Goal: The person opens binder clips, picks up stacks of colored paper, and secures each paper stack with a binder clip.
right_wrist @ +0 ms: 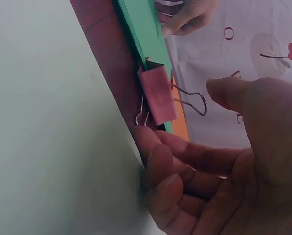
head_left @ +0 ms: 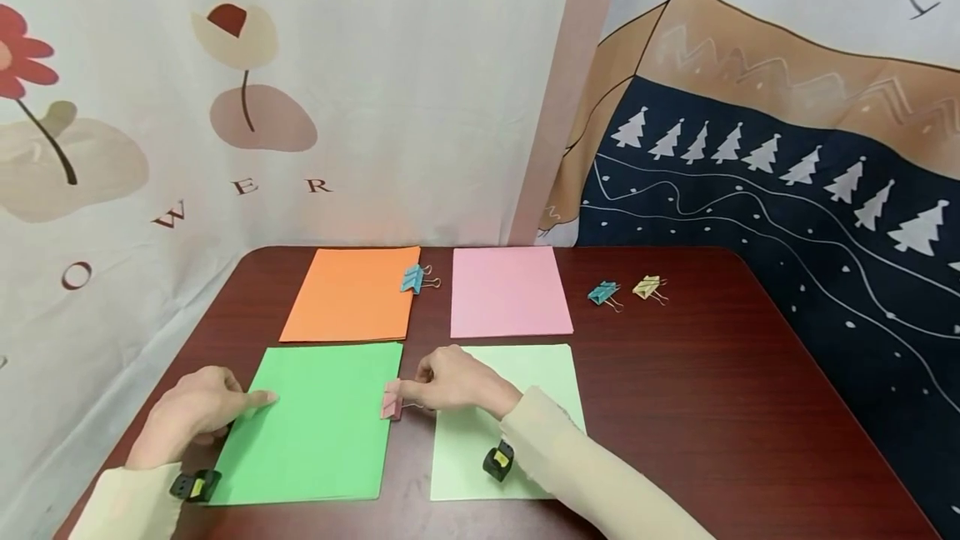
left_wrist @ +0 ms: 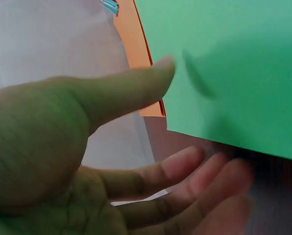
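Note:
A pink binder clip (head_left: 392, 400) sits on the right edge of a stack of bright green paper (head_left: 315, 440). In the right wrist view its two wire handles stand spread apart. My right hand (head_left: 459, 380) is beside the clip; its thumb is parted from the upper handle and the fingertips (right_wrist: 148, 139) are right at the lower one. At the green stack's left edge is my left hand (head_left: 193, 408), thumb extended over the top sheet. The left wrist view has its other fingers (left_wrist: 185, 164) loosely bent beyond the paper's edge, apart from the thumb.
Orange paper (head_left: 348, 298) with a blue binder clip (head_left: 412, 278) on its right edge lies behind the green stack. Pink paper (head_left: 510, 294) is to its right, light green paper (head_left: 465, 465) under my right forearm. A blue clip (head_left: 602, 292) and a yellow clip (head_left: 647, 287) lie loose.

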Motion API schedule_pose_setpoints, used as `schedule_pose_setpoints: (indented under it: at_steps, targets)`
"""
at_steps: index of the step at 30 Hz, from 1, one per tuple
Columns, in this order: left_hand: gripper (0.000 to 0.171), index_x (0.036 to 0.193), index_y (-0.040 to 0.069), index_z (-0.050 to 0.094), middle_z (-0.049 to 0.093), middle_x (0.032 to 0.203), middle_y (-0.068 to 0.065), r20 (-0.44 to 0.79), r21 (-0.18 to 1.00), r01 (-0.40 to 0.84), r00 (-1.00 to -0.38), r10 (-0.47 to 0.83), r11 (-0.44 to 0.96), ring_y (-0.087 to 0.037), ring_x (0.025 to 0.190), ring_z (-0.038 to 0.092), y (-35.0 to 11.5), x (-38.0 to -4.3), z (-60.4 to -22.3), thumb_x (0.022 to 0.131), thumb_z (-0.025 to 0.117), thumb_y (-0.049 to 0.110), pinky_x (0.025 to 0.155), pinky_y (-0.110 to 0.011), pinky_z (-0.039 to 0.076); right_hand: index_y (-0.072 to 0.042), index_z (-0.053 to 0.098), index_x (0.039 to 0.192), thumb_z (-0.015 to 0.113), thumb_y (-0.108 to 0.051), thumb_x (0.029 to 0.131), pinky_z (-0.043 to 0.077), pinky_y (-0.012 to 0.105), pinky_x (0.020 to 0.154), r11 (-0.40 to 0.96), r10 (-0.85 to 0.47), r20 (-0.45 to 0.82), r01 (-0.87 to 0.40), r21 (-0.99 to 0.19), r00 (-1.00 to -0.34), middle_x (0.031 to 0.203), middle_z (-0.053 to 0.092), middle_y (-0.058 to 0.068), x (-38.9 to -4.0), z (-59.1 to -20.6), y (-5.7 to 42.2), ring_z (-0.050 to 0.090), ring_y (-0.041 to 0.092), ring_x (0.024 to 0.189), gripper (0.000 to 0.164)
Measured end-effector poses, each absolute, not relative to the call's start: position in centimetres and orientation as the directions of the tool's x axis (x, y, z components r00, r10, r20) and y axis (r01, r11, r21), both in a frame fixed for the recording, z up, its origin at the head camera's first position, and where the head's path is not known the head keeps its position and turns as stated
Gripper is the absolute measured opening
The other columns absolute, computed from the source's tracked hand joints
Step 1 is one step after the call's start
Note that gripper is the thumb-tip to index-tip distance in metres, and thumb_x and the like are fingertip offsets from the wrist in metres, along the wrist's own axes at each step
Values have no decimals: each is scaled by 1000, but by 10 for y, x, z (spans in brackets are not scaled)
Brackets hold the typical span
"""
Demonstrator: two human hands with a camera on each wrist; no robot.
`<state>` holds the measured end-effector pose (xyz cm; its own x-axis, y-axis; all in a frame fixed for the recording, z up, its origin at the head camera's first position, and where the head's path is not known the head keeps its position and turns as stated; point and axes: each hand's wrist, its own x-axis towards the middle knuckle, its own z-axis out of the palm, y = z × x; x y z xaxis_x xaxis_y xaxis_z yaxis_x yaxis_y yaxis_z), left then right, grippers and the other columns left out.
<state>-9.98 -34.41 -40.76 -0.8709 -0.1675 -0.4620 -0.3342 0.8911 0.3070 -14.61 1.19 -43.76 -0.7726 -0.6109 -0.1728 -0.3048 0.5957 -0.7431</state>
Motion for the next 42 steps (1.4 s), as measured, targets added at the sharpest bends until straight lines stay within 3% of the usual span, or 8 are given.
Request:
schedule_pose_setpoints:
  at_steps: [7,14,19,26,34,42]
  targets:
    - [76,112,0,63,68,106,-21,-300,336,-266,-940,-165,903,-34,89,64,-341,-110,-403,92,57,73,64,-40,48,-17,74,95,65,-48,97,49,21,61,572,-645,-110,-383,-725,-756,77,70,-10,-156,-437,24,60,3,63,33]
    - [79,126,-3,58,68,118,-27,-144,446,-203,-978,-154,872,-42,102,65,-321,-116,-404,96,54,69,73,-46,51,-18,73,107,67,-48,97,52,22,74,553,-607,-56,-371,-746,-793,93,69,-11,-161,-434,45,62,3,83,33]
    - [81,138,-6,52,62,127,-33,-34,519,-103,-994,-100,849,-46,113,63,-302,-125,-407,98,56,64,82,-53,54,-15,73,115,67,-45,98,54,26,80,551,-565,23,-399,-733,-825,105,72,-6,-166,-431,66,65,9,93,35]
    - [82,152,-5,39,50,142,-35,76,581,26,-997,-22,813,-51,129,51,-279,-141,-404,100,58,56,98,-64,47,-10,69,127,71,-42,95,56,39,93,588,-499,94,-417,-693,-861,124,71,7,-177,-425,102,67,22,110,44]
    - [86,157,0,30,43,149,-33,115,624,83,-993,13,777,-50,136,44,-259,-161,-406,99,60,56,102,-65,44,-11,66,130,73,-40,94,53,49,100,664,-435,132,-417,-621,-891,136,64,5,-185,-426,144,62,31,118,47]
    - [93,160,2,26,38,157,-28,108,612,129,-991,79,780,-49,145,36,-240,-179,-409,97,59,62,110,-69,35,-14,64,133,76,-42,90,48,58,106,702,-368,160,-386,-598,-916,143,59,7,-185,-426,176,54,30,129,53]
